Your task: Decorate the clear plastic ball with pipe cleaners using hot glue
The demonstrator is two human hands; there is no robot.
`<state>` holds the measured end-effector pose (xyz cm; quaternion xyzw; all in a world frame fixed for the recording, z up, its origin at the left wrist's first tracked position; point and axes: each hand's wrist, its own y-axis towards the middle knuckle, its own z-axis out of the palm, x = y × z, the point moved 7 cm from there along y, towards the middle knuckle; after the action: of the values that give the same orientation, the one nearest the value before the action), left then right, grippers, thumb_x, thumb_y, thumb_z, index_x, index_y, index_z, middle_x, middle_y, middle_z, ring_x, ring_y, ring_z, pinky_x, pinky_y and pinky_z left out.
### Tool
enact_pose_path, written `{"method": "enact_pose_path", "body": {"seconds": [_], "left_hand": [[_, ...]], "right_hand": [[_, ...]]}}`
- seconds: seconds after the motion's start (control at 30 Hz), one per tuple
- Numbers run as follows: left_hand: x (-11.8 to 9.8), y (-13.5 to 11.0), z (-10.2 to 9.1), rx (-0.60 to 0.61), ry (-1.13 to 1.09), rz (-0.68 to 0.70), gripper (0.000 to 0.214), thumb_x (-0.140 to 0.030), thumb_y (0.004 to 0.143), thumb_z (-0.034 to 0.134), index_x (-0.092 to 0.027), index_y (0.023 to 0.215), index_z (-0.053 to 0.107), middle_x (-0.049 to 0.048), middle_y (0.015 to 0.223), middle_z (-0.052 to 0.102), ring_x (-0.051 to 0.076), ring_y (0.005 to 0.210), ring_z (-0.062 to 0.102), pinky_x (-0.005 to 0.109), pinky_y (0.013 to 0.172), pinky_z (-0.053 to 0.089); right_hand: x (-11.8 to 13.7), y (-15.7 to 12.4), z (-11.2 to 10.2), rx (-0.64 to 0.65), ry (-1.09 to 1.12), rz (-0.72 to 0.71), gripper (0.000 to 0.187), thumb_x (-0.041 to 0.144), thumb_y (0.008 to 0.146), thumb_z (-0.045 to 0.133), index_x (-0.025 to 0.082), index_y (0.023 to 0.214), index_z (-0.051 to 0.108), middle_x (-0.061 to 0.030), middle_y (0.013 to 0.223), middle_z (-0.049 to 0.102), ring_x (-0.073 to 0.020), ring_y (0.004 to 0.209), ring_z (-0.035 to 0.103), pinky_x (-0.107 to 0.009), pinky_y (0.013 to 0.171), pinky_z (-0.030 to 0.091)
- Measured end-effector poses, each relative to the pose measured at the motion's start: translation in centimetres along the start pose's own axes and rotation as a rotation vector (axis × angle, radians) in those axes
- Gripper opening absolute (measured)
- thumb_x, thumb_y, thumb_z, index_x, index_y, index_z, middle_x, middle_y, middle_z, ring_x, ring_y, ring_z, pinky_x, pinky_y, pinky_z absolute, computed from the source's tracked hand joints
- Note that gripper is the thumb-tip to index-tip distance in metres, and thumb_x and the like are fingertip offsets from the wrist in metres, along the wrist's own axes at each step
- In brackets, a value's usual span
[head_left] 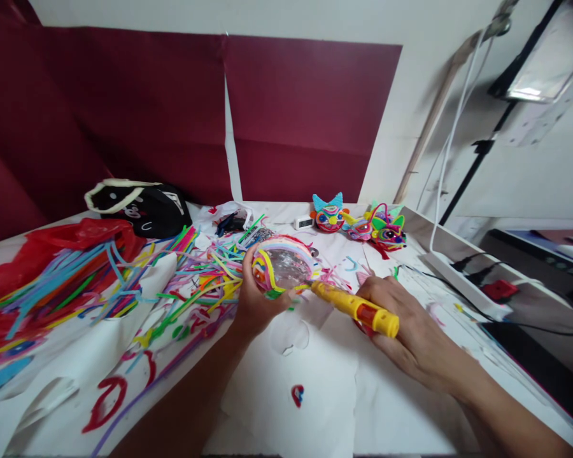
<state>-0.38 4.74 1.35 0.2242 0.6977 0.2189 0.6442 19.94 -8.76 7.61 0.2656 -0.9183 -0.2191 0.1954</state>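
Note:
My left hand point(260, 299) is wrapped around the side of a clear round plastic shell point(289, 267), whose rim carries bands of pipe cleaner in rainbow colours. The thumb lies along the near edge, by a yellow strand. In my right hand point(401, 324) is a yellow glue gun point(348, 305), gripped by its handle. Its nozzle points left and meets or nearly meets the near right edge of the shell; actual contact cannot be made out. Below them a clear round disc point(290, 336) and a small red and blue piece point(297, 395) lie on white paper point(325, 381).
Pipe cleaners point(210, 280) are heaped on the left, some on a red plastic bag point(76, 235). A black pouch point(143, 207) stands behind. Finished pipe-cleaner figures point(329, 213) and a small white digital display point(304, 222) sit at the back. A power strip point(468, 286) with cables lines the right.

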Motion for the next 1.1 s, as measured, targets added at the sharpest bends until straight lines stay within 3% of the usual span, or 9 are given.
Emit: {"method": "enact_pose_path", "body": {"seconds": [0.17, 0.7, 1.1], "left_hand": [[0.4, 0.0, 0.2, -0.003, -0.019, 0.006, 0.107, -0.035, 0.059, 0.084, -0.018, 0.151, 0.032, 0.0178, 0.142, 0.054, 0.033, 0.129, 0.058, 0.045, 0.107, 0.050], [0.9, -0.1, 0.1, 0.007, -0.115, -0.110, 0.104, -0.023, 0.056, 0.084, -0.025, 0.149, 0.037, 0.0147, 0.149, 0.050, 0.034, 0.138, 0.051, 0.046, 0.115, 0.044], [1.6, -0.2, 0.2, 0.015, -0.170, -0.166, 0.107, -0.027, 0.054, 0.087, -0.026, 0.148, 0.038, 0.0134, 0.149, 0.049, 0.034, 0.138, 0.051, 0.046, 0.115, 0.045]], "right_hand": [[-0.5, -0.2, 0.1, 0.005, -0.007, 0.035, 0.014, 0.011, 0.089, 0.046, 0.023, 0.093, 0.043, -0.0051, 0.094, 0.059, -0.0228, 0.083, 0.053, -0.041, 0.081, 0.042], [-0.5, -0.6, 0.3, -0.004, 0.030, 0.046, 0.012, 0.012, 0.092, 0.046, 0.023, 0.096, 0.043, -0.0046, 0.096, 0.058, -0.0220, 0.083, 0.050, -0.041, 0.080, 0.040], [-0.3, -0.3, 0.0, -0.021, 0.003, 0.049, 0.013, 0.011, 0.090, 0.046, 0.023, 0.094, 0.044, -0.0052, 0.094, 0.060, -0.0223, 0.082, 0.052, -0.040, 0.080, 0.041]]}}
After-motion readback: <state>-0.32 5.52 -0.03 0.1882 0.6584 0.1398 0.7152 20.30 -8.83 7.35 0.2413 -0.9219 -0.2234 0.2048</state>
